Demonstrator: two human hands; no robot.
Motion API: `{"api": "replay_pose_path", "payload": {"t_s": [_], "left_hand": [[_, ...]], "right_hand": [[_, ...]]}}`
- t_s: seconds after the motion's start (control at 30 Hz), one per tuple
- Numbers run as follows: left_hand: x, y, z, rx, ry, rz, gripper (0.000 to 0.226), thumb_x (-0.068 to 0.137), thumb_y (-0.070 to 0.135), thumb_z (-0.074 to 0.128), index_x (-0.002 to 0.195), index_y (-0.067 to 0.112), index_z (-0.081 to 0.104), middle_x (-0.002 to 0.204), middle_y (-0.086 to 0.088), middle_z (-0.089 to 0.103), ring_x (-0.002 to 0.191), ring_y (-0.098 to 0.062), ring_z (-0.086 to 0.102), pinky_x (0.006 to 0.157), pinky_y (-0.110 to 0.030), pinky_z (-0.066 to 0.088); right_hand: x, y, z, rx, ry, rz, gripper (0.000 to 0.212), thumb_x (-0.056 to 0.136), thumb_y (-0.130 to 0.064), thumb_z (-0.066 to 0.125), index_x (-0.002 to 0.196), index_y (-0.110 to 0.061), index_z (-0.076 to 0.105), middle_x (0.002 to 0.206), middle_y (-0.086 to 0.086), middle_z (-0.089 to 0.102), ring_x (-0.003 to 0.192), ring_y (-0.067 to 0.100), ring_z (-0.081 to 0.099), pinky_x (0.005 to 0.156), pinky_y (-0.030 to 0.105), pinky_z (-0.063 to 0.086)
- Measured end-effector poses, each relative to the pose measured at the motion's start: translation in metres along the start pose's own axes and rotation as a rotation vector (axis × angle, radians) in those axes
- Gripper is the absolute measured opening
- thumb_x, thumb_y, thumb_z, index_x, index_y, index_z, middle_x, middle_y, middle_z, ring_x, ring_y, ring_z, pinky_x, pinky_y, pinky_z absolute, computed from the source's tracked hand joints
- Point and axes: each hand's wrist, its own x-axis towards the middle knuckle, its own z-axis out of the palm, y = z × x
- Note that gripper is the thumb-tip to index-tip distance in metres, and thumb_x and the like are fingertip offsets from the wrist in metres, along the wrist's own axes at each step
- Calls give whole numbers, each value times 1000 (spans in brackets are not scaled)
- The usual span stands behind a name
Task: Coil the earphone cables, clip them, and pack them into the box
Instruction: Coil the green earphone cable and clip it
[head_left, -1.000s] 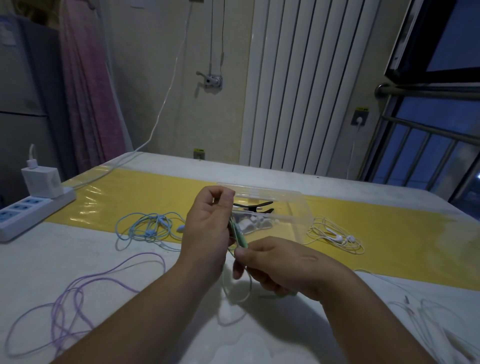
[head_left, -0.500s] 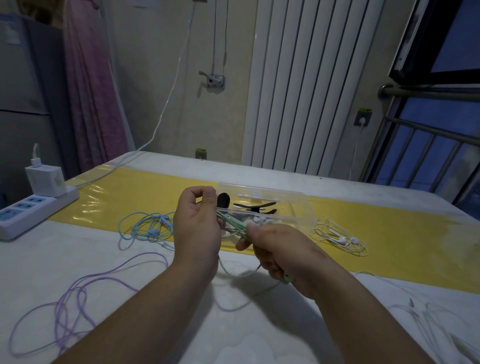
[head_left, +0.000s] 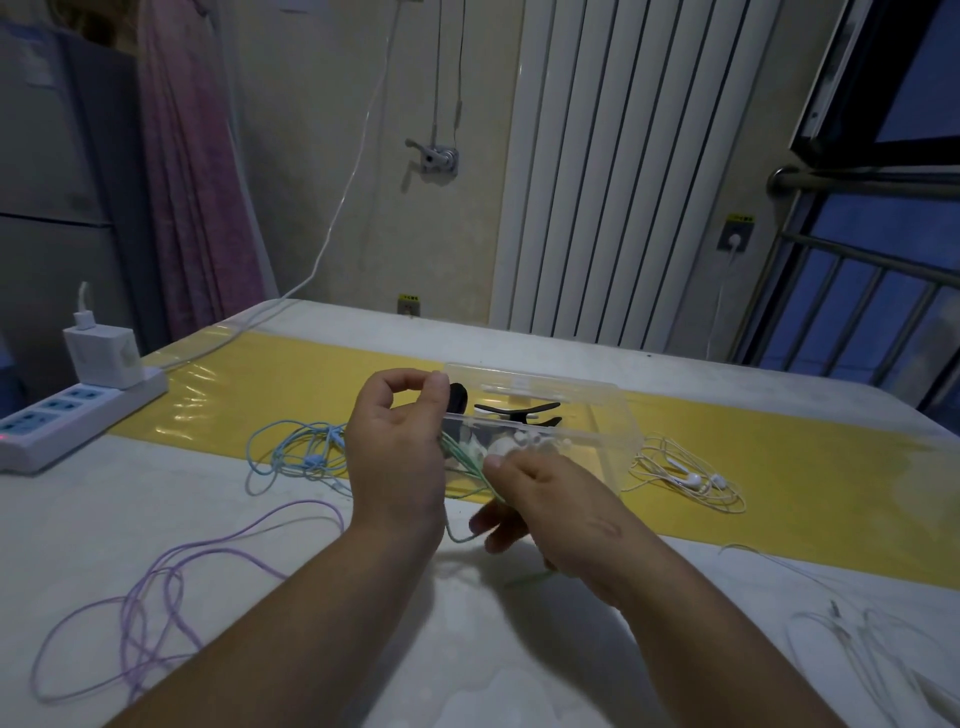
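Shift since a second ago: both hands have moved up the table toward the clear box (head_left: 597, 415). The left hand (head_left: 397, 457) now overlaps the box's left end, and the green cable (head_left: 467, 462) has gone from a tight bunch to drawn-out strands.
Nearest edge: a purple cable (head_left: 156, 597) lies in loose loops at the left of the white table (head_left: 467, 675), and a thin white cable (head_left: 857, 639) sprawls at the right.
Left hand: fingers curled, thumb and forefinger tips meeting in a ring; green strands come out from its palm side, held there.
Right hand (head_left: 561, 514): thumb pressed onto the green strands, pinching them against the fingers; one green end trails out beneath the hand.
Green cable: in the air between the two hands, just in front of the box's near wall, not inside it.
Box: stands on the yellow strip (head_left: 779, 467) behind the hands; black clips (head_left: 519, 413) and white earbuds (head_left: 514, 444) show through its walls.
Flanks: blue earphones (head_left: 301, 457) lie tangled to the left, and cream earphones (head_left: 685, 475) lie loose just beside the box on the right.
Far left: a power strip (head_left: 78, 421) has a white charger (head_left: 101, 356) plugged in.
Back wall: a white radiator (head_left: 623, 171).
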Motion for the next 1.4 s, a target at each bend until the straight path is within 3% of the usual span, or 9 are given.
{"api": "replay_pose_path", "payload": {"t_s": [0.13,0.37,0.53,0.67,0.9,1.03,1.17,1.27,1.4], "left_hand": [[3,-3,-3,38,18,-3,11,87,14,68,79,15,59,40,9,42,39,-9,33,45,-24,29],[3,-1,0,165,21,42,13,89,23,66,79,20,58,37,10,44,37,-5,35,45,-24,29],[7,-1,-1,-60,34,-154,12,90,18,64,80,17,58,43,6,47,39,-11,39,41,-21,32],[13,-4,-3,-203,37,-293,9,91,16,62,83,16,59,42,4,43,40,-11,39,40,-19,33],[11,-4,-4,308,58,17,19,89,36,65,76,23,61,48,11,51,51,-13,44,55,-30,36],[13,-5,-7,506,-157,50,34,90,45,61,71,17,62,48,11,50,50,-11,44,55,-31,35],[9,-3,-7,367,-456,-98,17,87,23,69,76,10,73,46,14,50,44,-3,42,50,-23,34],[8,-2,-9,383,-500,-98,9,85,17,71,81,14,78,54,9,59,46,-7,46,48,-23,42],[13,0,-11,381,-468,-107,11,85,16,72,76,19,77,52,11,59,47,-8,51,50,-25,48]], "right_hand": [[5,4,-3,-351,75,-99,42,100,-50,36,73,-22,53,66,-1,71,65,14,63,71,35,50],[4,2,-12,-394,129,-185,45,100,-44,42,66,-15,48,63,-2,49,62,15,46,61,34,35],[3,2,-5,-269,28,-90,38,100,-43,41,81,-16,60,80,2,71,73,22,68,60,28,46],[4,1,-1,-283,-33,-66,37,101,-42,39,76,-19,52,68,4,73,52,14,64,62,28,46],[7,5,-13,-326,104,-161,37,99,-40,47,70,-17,55,58,-6,49,56,9,44,58,31,34],[3,6,-27,-184,261,-173,33,97,-33,53,70,-18,63,51,-8,44,48,3,37,52,28,30],[3,8,-33,-80,393,-196,26,95,-26,55,81,-11,70,70,12,61,62,10,45,61,32,37],[1,8,-36,-122,448,-221,25,96,-24,52,79,-21,69,56,-8,55,55,3,44,56,29,34],[2,10,-36,-275,329,-185,26,99,-27,49,83,-18,67,67,-4,67,51,1,51,50,22,34]]}}
